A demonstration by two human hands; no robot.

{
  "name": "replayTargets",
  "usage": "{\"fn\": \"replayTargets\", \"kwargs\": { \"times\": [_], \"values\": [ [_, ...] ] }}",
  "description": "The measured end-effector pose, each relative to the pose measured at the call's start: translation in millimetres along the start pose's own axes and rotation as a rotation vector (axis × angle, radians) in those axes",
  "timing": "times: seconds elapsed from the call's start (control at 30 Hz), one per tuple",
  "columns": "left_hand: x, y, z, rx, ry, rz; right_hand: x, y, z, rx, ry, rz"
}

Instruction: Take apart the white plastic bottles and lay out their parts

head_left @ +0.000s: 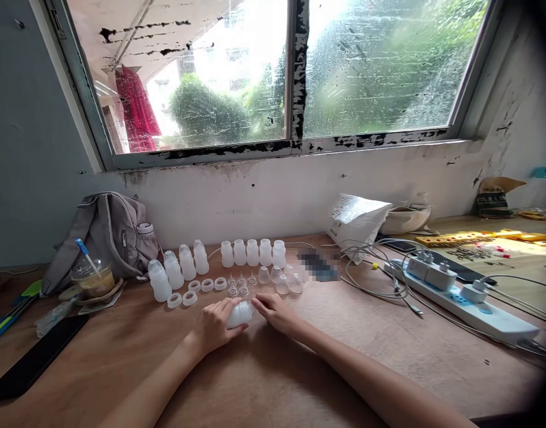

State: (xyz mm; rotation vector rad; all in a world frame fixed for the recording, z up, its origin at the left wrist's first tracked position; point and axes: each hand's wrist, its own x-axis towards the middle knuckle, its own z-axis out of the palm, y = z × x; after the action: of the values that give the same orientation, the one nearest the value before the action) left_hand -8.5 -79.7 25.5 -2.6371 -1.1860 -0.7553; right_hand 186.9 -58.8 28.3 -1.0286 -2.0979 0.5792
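Note:
My left hand (217,324) is wrapped round a milky white baby bottle (239,315), which lies tilted with its top toward the right. At that top end, the fingers of my right hand (273,310) are closed together on the bottle, partly hiding its tip. Just beyond my hands are white screw rings (207,285), clear nipples (241,280) and clear dome caps (282,284), several of each. Behind these parts, open bottle bodies (252,252) stand upright in a row. Several capped bottles (173,269) stand upright to their left.
On the left are a grey backpack (116,229), an iced drink cup (94,278) and a black flat slab (38,356). To the right lie loose cables (371,285), a power strip (469,309) and a white pouch (357,220). A window (295,145) rises behind the table.

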Motion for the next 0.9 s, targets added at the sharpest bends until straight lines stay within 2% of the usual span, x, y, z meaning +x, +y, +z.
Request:
{"fn": "replayTargets", "kwargs": {
  "times": [0.13, 0.33, 0.53, 0.63, 0.7, 0.77, 0.8, 0.87, 0.9],
  "values": [
    [1, -1, -2.8, -0.04, 0.014, -0.009, -4, -2, -3, -0.06, -0.032, -0.061],
    [2, -1, -5.4, -0.048, -0.029, 0.052, -10, -8, -8, -0.301, -0.148, -0.223],
    [2, 0, 0.4, 0.018, -0.027, 0.069, -11, -14, -1, -0.43, -0.186, -0.12],
    [3, 3, 0.4, 0.017, -0.038, 0.044, -8, -13, -4, -0.388, -0.209, -0.092],
    [4, 5, -0.8, -0.003, -0.035, 0.018, -1, -6, -13, -0.31, -0.226, -0.106],
    [5, 6, -2.7, -0.039, -0.036, -0.003, 7, 6, -28, -0.248, -0.17, -0.1],
    [5, 7, -3.9, -0.063, -0.038, -0.017, 11, 13, -38, -0.257, -0.073, -0.067],
    [5, 6, -6.9, -0.115, -0.049, -0.071, 17, 29, -56, -0.354, 0.099, 0.035],
    [5, 5, -8.5, -0.139, -0.056, -0.108, 19, 36, -64, -0.431, 0.13, 0.079]
  ]
}}
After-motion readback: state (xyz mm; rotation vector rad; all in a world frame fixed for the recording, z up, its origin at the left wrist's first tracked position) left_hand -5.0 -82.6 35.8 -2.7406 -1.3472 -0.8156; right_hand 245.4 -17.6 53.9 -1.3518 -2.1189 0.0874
